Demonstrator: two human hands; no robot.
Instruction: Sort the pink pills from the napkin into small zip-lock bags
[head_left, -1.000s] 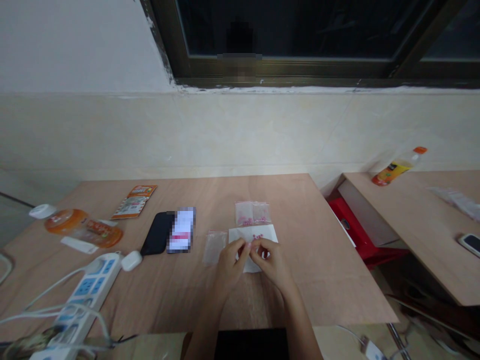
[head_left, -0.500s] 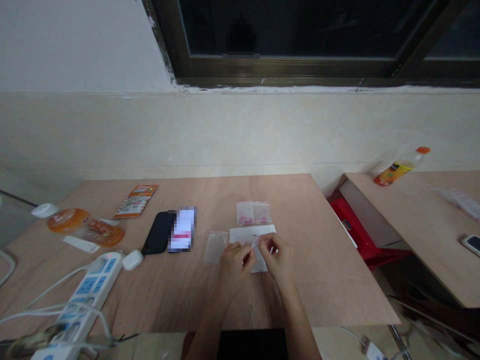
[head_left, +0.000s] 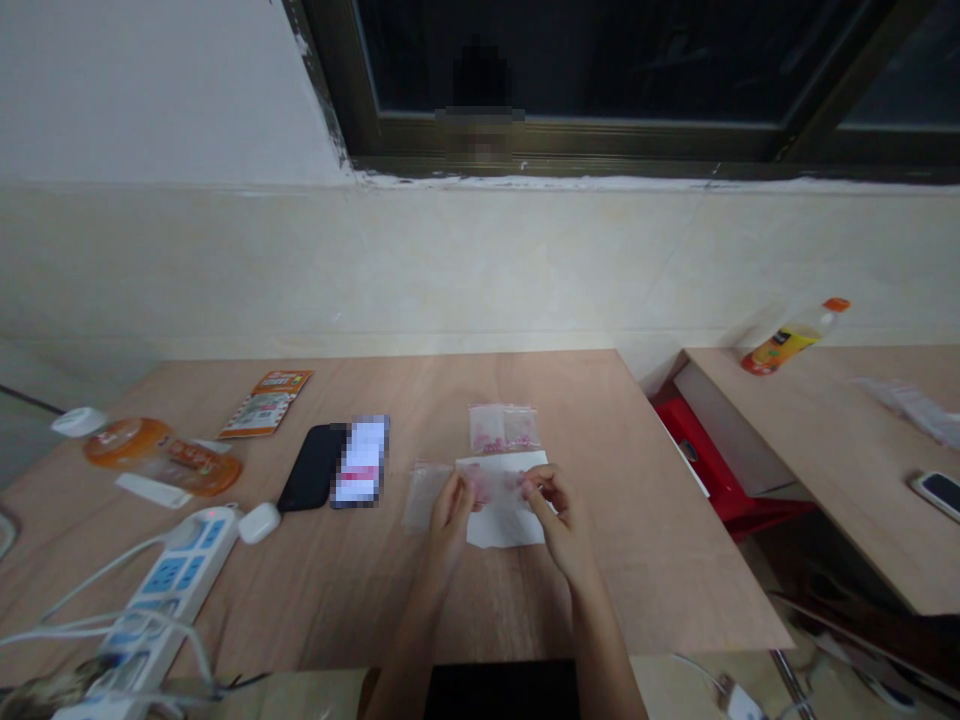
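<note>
Above a sheet of white paper, a small clear plastic bag is stretched between my two hands, with pinkish bits showing faintly through it. My left hand pinches its left side, and my right hand grips the right side between thumb and fingers. The bag's edges are hard to make out against the paper. Just beyond the paper lie two small clear bags with pink pieces inside. Another flat clear bag rests left of the paper, partly behind my left hand.
Left on the wooden table are a phone with a lit screen, a black phone-like slab, an orange packet, a lying drink bottle and a power strip with cables. A second bottle stands on the right-hand table.
My hands have moved apart from a close pinch over the paper. The clear bag, seen as a thin strip before, now faces up between them. The view has shifted slightly.
</note>
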